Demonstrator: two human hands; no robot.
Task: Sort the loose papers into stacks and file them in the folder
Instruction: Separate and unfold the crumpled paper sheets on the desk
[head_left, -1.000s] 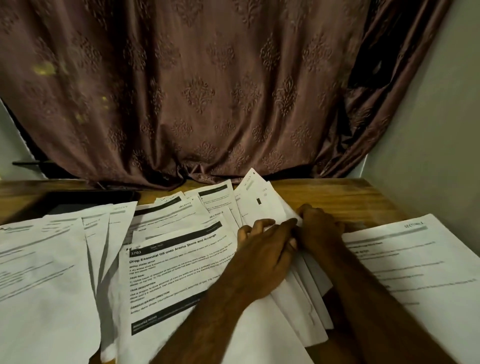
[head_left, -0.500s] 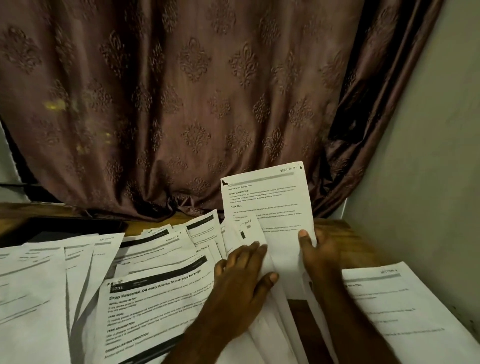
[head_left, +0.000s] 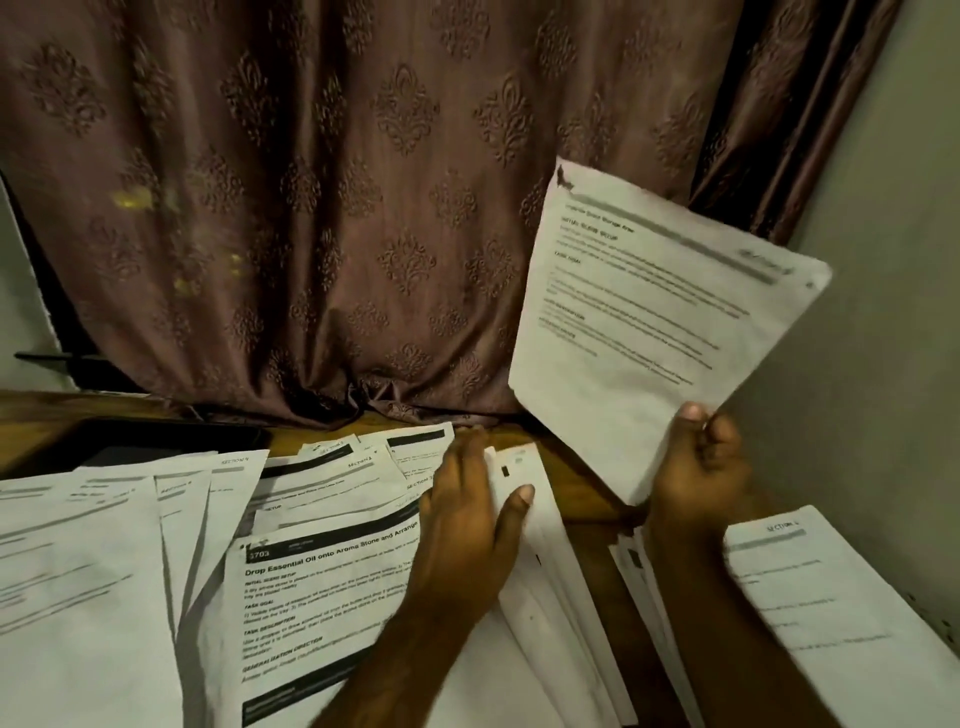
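Right hand (head_left: 696, 467) pinches the lifted sheet (head_left: 649, 312); left hand (head_left: 467, 525) lies spread on papers (head_left: 540, 571).

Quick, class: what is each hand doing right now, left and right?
Left hand: open, fingers flat, pressing on the spread papers on the table.
Right hand: closed, fingers and thumb pinching the lifted sheet by its lower corner.

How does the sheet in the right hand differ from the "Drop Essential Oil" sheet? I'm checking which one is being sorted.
The lifted sheet is held in the air, pinched at its lower corner by the right hand; the Drop Essential Oil sheet lies flat among the papers under the left hand. The lifted one's print is blurred; the other's bold title reads clearly. Both are white printed pages.
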